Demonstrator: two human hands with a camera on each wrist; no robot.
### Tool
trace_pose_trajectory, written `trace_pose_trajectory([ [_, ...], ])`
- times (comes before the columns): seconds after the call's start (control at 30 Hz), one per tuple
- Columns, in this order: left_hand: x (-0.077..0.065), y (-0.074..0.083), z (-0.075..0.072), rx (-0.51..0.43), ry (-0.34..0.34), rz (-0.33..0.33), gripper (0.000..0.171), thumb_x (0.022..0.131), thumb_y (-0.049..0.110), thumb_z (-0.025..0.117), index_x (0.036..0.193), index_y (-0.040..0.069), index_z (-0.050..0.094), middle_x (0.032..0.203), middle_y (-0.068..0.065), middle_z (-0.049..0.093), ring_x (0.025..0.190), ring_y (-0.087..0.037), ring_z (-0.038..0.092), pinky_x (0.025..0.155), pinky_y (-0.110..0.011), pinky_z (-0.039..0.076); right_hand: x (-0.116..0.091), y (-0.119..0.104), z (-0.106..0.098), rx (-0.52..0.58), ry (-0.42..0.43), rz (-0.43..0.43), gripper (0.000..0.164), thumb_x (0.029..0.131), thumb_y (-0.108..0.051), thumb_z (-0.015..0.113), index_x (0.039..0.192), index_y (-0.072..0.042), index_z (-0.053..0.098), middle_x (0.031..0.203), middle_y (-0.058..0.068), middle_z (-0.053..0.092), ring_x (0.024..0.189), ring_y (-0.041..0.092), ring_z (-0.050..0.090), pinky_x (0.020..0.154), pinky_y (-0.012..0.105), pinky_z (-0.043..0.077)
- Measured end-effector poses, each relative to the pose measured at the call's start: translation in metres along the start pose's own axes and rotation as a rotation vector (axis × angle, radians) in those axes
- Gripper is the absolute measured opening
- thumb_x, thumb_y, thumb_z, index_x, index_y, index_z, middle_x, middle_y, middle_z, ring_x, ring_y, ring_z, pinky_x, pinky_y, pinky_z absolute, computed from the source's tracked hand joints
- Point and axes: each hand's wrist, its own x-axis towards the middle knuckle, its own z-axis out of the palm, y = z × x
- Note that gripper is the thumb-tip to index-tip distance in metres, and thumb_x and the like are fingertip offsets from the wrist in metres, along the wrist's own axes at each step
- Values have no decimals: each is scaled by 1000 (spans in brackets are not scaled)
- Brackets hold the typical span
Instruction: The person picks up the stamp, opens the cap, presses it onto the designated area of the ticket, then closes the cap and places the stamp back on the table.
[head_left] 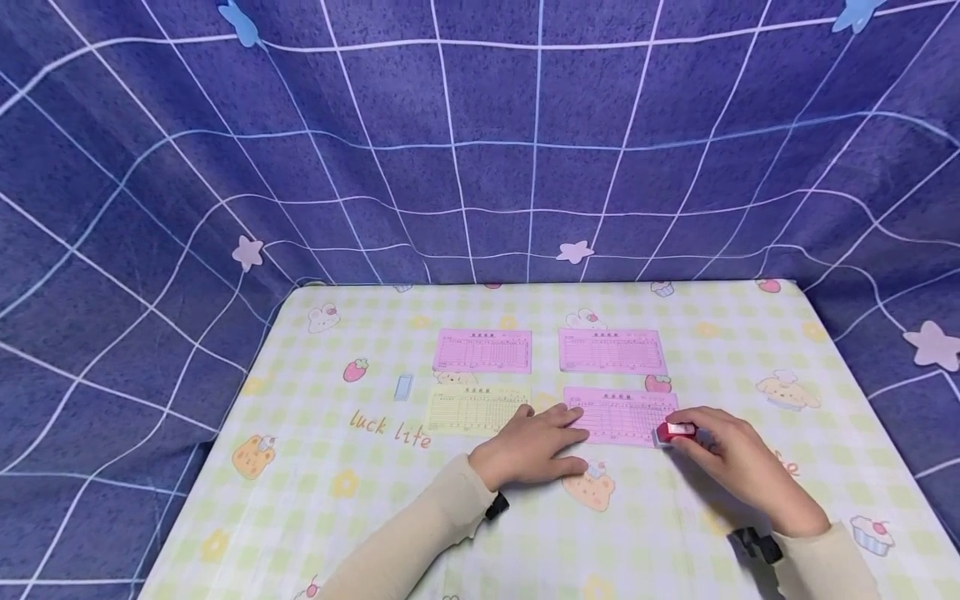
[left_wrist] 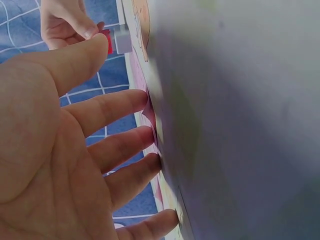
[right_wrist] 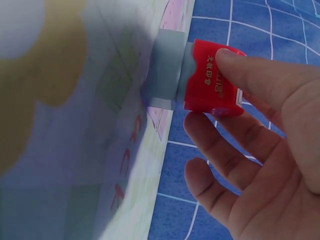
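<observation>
My right hand (head_left: 723, 454) pinches a red self-inking stamp (head_left: 678, 430) between thumb and fingers. In the right wrist view, the stamp (right_wrist: 215, 77) shows gold lettering on its red body and a grey base turned toward the paper. It stands at the right end of the lower pink printed slip (head_left: 611, 417). Spread out flat, my left hand (head_left: 532, 446) has its fingertips on the left edge of that slip. Its wrist side overlaps a yellow slip (head_left: 457, 408). The left wrist view shows the fingers (left_wrist: 120, 107) extended and slightly bent, with the tips down on the surface.
Two more pink slips, one at the back left (head_left: 482, 351) and one at the back right (head_left: 612, 351), lie behind. A pale blue rectangle (head_left: 402, 387) is left of the yellow slip. A checked cartoon cloth (head_left: 300, 517) covers the table; a blue gridded curtain (head_left: 487, 167) hangs around it.
</observation>
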Motion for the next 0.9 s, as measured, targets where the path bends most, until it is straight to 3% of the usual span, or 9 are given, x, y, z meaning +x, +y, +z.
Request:
trace_pose_trajectory([
  [0.13, -1, 0, 1, -10, -2, 4, 60, 106, 59, 52, 156, 26, 55, 171, 5, 33, 159, -16, 24, 122, -63, 28, 1, -2, 0, -41, -4, -7, 31, 81, 3, 88, 106, -11, 76, 103, -3, 77, 95, 23, 73, 83, 19, 50],
  [0.43, 0, -2, 1, 8, 5, 10, 60, 106, 60, 51, 157, 27, 54, 171, 5, 32, 159, -16, 25, 122, -62, 28, 7, -5, -6, -95, -61, 5, 26, 83, -1, 88, 104, -13, 77, 99, -7, 76, 93, 24, 73, 80, 49, 57],
  [0.63, -1, -1, 1, 37, 8, 20, 61, 106, 60, 52, 157, 26, 53, 171, 4, 32, 159, -17, 25, 120, -60, 31, 6, -3, -5, -97, -96, 40, 26, 83, -6, 88, 105, -14, 77, 102, -3, 77, 95, 27, 73, 82, 51, 57],
  [0.9, -2, -2, 2, 55, -2, 23, 62, 107, 58, 52, 159, 26, 50, 172, 4, 30, 160, -18, 23, 121, -59, 31, 6, 1, -5, -80, -92, 20, 26, 82, -4, 89, 102, -17, 78, 102, -5, 78, 94, 23, 74, 81, 48, 57],
])
